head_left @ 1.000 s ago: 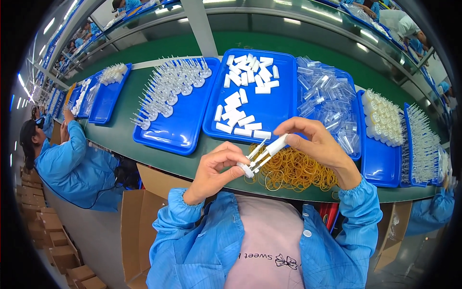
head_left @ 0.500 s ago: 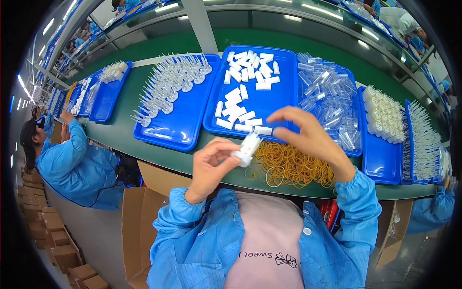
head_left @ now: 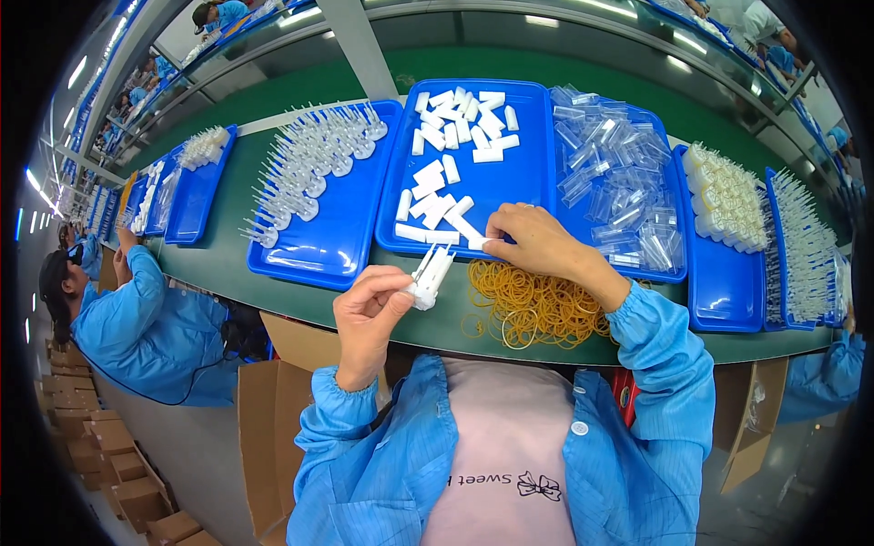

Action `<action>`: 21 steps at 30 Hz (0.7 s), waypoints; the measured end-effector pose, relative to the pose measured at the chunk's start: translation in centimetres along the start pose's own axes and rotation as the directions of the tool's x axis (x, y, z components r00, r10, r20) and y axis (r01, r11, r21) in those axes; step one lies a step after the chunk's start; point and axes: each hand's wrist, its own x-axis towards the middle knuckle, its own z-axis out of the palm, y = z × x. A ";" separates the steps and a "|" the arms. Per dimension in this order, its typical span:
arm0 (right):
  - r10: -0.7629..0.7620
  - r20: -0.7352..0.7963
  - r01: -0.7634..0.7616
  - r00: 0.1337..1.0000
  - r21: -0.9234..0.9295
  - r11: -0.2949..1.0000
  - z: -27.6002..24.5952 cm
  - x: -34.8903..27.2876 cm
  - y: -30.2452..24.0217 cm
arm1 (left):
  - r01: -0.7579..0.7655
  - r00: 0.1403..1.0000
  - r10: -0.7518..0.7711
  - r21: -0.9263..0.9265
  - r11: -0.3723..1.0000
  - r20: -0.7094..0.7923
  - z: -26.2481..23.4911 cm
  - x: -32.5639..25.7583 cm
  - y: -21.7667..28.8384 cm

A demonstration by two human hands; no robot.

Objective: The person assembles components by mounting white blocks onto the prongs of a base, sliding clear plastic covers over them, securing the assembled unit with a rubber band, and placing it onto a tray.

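L hand (head_left: 371, 314) pinching white pronged pc (head_left: 431, 275) over worktop (head_left: 428, 338), R hand (head_left: 543, 244) w/ fingertips at tube (head_left: 476, 244) by tray's (head_left: 528, 173) near edge, can't tell if pinching, bands (head_left: 539, 309) nr worktop's near edge

Cylinders (head_left: 451, 168) lie in the middle tray (head_left: 510, 187) on the table (head_left: 218, 264) I watch remotely; pronged pieces (head_left: 309, 168) in the tray to its left (head_left: 309, 259), sleeves (head_left: 619, 173) in the tray to its right (head_left: 575, 215); rubber bands (head_left: 537, 305) before the middle tray, nearer.
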 end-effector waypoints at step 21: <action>0.123 0.074 -0.129 0.990 0.833 0.538 -2.4 -0.6 -0.6 | -0.093 0.991 0.082 0.107 0.990 0.104 2.5 0.3 0.6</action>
